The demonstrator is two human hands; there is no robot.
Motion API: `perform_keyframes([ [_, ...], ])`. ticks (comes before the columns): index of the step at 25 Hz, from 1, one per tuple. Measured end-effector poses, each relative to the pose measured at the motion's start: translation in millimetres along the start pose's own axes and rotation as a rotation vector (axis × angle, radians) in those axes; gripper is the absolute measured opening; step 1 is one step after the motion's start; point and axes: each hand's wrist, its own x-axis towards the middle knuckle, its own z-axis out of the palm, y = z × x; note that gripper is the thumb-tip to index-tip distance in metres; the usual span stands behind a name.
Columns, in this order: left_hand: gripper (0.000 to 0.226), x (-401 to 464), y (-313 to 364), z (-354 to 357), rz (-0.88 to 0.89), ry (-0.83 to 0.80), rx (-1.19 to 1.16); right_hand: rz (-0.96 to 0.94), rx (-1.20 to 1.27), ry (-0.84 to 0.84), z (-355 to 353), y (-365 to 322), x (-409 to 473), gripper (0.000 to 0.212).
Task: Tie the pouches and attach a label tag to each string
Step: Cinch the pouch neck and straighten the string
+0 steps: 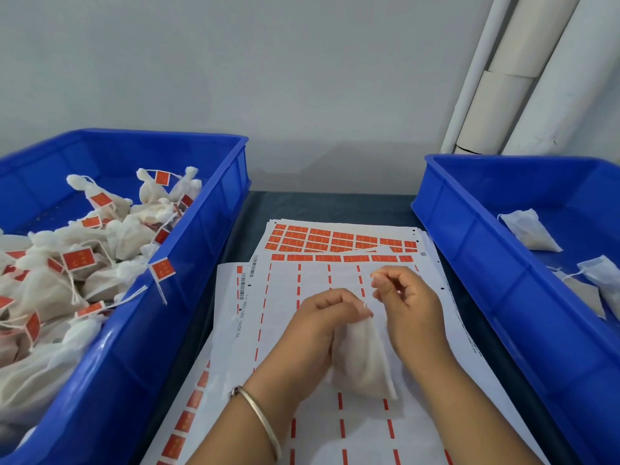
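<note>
**Tying step: one pouch in hand, tag still to come**

I see one pouch (364, 360) held over the label sheets (335, 286) at the middle of the table, its body hanging toward me and its neck pointing away. My left hand (322, 327) curls round the neck and gathers it shut. My right hand (407, 300) sits just beside the neck, thumb and forefinger pinched together; I judge they hold the string, but it is too thin to make out. No tag shows on this pouch.

I judge the step in hand to be the tie itself. The next move calls for drawing the string tight at the neck, then peeling one orange label (342, 236) off the far sheet and folding it round the string.

Counts:
- Pouches in hand: one.
- Untied pouches in the right bin (469, 236): two plainly seen, perhaps a third at the frame edge.
- Tagged pouches in the left bin (208, 229): a heap, too tangled to count; one tag hangs over its rim.
- Bins: two.
- Label sheets: several overlapping; exact number I cannot tell.
- Bangle (265, 424) on the left wrist: one.
</note>
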Motion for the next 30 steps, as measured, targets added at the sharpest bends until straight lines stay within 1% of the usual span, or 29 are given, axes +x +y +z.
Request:
perform_keyframes([
  [2,0.027,1.2,0.3,-0.1,-0.003,0.095,-0.194,0.108,-0.03,-0.063,-1.6,2.4,3.5,0.012],
  [4,0.027,2.7,2.1,-1.4,0.011,0.194,-0.32,0.174,-0.018,-0.062,-6.3,1.0,5.4,0.01],
  [5,0.028,3.3,3.0,-2.7,0.023,0.234,-0.341,0.171,0.012,-0.097,-7.5,-1.9,4.1,0.017],
  [7,0.023,5.1,2.0,-4.6,0.042,0.268,-0.322,0.114,0.012,-0.269,-4.3,-7.8,-2.2,0.034],
  [9,0.016,6.2,-0.2,-4.3,0.03,0.284,-0.294,0.053,-0.092,-0.45,6.8,-8.4,-9.8,0.035],
  [10,0.015,6.6,-1.0,-4.1,0.026,0.296,-0.286,0.032,-0.142,-0.49,11.6,-6.4,-12.2,0.034],
  [11,0.015,7.2,-2.0,-3.8,0.029,0.302,-0.278,0.023,-0.159,-0.487,14.7,-4.9,-13.3,0.034],
  [12,0.016,7.2,-2.2,-3.2,0.036,0.303,-0.272,0.029,-0.154,-0.47,15.4,-4.7,-13.4,0.028],
  [14,0.016,7.2,-1.1,-2.3,0.054,0.328,-0.226,0.059,-0.126,-0.443,11.1,-6.5,-11.2,0.011],
  [15,0.017,7.4,-0.4,-3.2,0.056,0.371,-0.182,0.08,-0.116,-0.439,8.0,-7.1,-9.9,0.012],
  [16,0.015,8.5,0.1,-5.2,0.047,0.427,-0.146,0.105,-0.094,-0.439,4.9,-6.3,-8.9,0.02],
  [17,0.012,10.4,0.6,-8.0,0.03,0.485,-0.143,0.14,-0.059,-0.442,2.4,-5.2,-7.9,0.028],
  [19,0.008,14.7,2.2,-15.0,-0.027,0.566,-0.249,0.22,0.027,-0.465,0.4,-3.7,-5.8,0.036],
  [20,0.008,16.8,3.1,-18.1,-0.055,0.586,-0.341,0.26,0.093,-0.48,-0.5,-3.9,-4.9,0.037],
  [22,0.012,19.4,4.8,-20.3,-0.093,0.613,-0.489,0.317,0.308,-0.49,-3.8,-5.3,-2.3,0.029],
  [24,0.014,20.1,4.1,-20.0,-0.11,0.625,-0.517,0.363,0.547,-0.469,-8.6,-3.6,2.0,0.025],
  [27,0.011,19.4,-0.8,-17.9,-0.085,0.614,-0.399,0.42,0.769,-0.437,-11.6,1.7,6.2,0.02],
  [28,0.009,18.8,-3.1,-17.2,-0.063,0.611,-0.31,0.456,0.861,-0.396,-11.3,3.6,7.9,0.016],
  [30,0.008,18.0,-8.5,-13.9,0.009,0.592,-0.038,0.534,1.035,-0.271,-11.1,5.1,11.3,0.013],
])
